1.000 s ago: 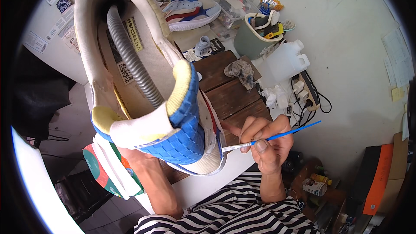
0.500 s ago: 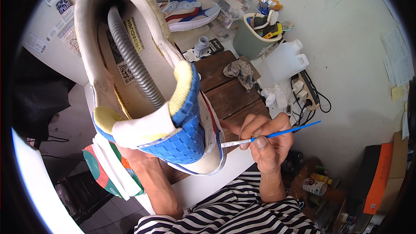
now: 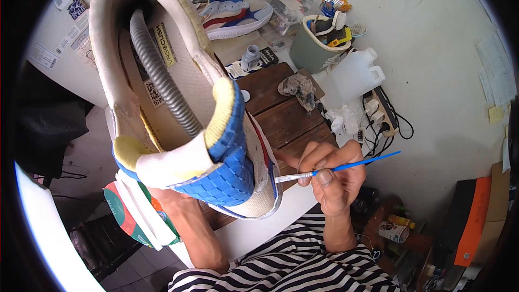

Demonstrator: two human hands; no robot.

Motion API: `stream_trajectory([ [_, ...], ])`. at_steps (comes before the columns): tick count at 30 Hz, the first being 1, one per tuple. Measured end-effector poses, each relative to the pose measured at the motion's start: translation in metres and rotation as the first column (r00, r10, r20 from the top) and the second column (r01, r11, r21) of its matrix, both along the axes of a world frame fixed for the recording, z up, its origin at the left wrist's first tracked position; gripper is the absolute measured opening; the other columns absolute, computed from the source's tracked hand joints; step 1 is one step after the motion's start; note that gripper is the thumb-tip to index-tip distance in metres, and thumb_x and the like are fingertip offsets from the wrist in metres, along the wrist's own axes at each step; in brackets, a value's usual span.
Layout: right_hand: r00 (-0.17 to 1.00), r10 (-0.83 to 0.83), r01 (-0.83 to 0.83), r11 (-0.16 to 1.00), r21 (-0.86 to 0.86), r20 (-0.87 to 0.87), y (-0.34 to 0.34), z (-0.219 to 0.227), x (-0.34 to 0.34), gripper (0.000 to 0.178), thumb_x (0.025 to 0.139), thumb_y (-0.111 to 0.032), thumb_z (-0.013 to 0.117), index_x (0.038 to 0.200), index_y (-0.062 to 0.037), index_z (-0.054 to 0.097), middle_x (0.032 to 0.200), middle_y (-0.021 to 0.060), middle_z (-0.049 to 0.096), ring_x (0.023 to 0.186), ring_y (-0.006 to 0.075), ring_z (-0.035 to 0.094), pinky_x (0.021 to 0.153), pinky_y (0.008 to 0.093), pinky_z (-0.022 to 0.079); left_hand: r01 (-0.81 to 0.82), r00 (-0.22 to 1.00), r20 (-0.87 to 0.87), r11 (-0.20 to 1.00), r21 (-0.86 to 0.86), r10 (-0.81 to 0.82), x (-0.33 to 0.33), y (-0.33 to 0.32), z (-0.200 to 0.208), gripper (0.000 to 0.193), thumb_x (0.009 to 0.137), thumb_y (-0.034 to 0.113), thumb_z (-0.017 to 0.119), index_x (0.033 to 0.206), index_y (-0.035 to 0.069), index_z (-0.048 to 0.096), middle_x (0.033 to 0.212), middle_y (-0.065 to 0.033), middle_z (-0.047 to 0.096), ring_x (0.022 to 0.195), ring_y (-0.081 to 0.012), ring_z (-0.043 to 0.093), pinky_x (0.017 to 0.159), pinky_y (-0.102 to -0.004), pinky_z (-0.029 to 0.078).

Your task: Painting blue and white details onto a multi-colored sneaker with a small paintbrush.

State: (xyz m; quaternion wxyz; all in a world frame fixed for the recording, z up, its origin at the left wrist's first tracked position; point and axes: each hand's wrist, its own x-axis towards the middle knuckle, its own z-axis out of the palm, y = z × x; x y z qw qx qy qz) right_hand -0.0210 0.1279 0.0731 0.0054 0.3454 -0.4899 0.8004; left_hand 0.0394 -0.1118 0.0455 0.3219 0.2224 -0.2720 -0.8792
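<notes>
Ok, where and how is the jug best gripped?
Probably by its handle, coming from the right and slightly above: the loop sticks out on that side, below the neck. The power strip lies close by, so keep clear of its plugs. The right hand is nearer but holds the brush.

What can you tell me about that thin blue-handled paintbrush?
The thin blue-handled paintbrush has a straight, smooth-looking handle, perhaps plastic, narrowing to a point at its far end, then a silvery-white section and pale tip. Pinched in the fingers of the bare right hand, it slants gently, handle end higher in view. Its tip appears to touch the blue, white and yellow shoe near the toe.
</notes>
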Motion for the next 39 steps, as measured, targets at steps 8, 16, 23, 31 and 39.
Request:
stream_trajectory([
  [8,1.000,-0.015,0.015,1.000,-0.008,0.006,0.0002,0.0008,0.0017,0.016,0.095,0.005,0.056,0.103,-0.0006,0.043,0.084,0.0219,0.064,0.069,0.0164,0.056,0.066,0.0314,0.051,0.016,0.999,-0.038,1.000,-0.013,-0.017,0.0017,-0.0001,-0.0028,0.060,0.105,0.039,0.038,0.148,-0.002,0.037,0.140,-0.0306,0.050,0.123,-0.0387,0.057,0.102,-0.0480,0.051],
  [16,0.999,0.003,0.000,0.998,-0.070,0.042,-0.0011,0.0004,0.0020,0.015,0.096,0.003,0.055,0.103,-0.0008,0.043,0.085,0.0223,0.064,0.069,0.0166,0.056,0.065,0.0298,0.050,0.028,0.997,-0.068,0.999,-0.031,-0.030,0.0043,-0.0003,-0.0048,0.059,0.105,0.039,0.038,0.148,-0.001,0.038,0.140,-0.0296,0.050,0.123,-0.0382,0.057,0.102,-0.0484,0.051],
  [23,1.000,-0.022,0.022,1.000,0.004,-0.006,-0.0002,0.0000,-0.0005,0.015,0.096,0.004,0.055,0.103,-0.0006,0.043,0.084,0.0217,0.064,0.069,0.0161,0.056,0.063,0.0274,0.049,0.041,0.995,-0.089,0.998,-0.039,-0.044,0.0069,0.0008,-0.0071,0.058,0.105,0.039,0.038,0.147,0.000,0.039,0.139,-0.0287,0.051,0.123,-0.0377,0.057,0.102,-0.0488,0.050],
  [31,0.999,-0.038,0.038,0.999,0.023,-0.013,0.0001,-0.0005,-0.0010,0.015,0.096,0.004,0.055,0.103,-0.0003,0.043,0.083,0.0212,0.064,0.068,0.0163,0.056,0.060,0.0255,0.049,0.062,0.991,-0.119,0.997,-0.047,-0.068,0.0090,0.0020,-0.0091,0.056,0.105,0.038,0.039,0.147,0.000,0.040,0.139,-0.0277,0.051,0.123,-0.0372,0.057,0.103,-0.0492,0.050],
  [39,1.000,-0.026,0.026,1.000,-0.010,0.016,0.0014,0.0013,0.0001,0.015,0.096,0.003,0.055,0.104,0.0000,0.043,0.086,0.0224,0.065,0.070,0.0167,0.057,0.060,0.0261,0.050,0.097,0.979,-0.175,0.994,-0.059,-0.106,0.0068,0.0064,-0.0090,0.055,0.105,0.038,0.039,0.146,0.001,0.041,0.138,-0.0267,0.052,0.123,-0.0367,0.057,0.103,-0.0497,0.050],
])
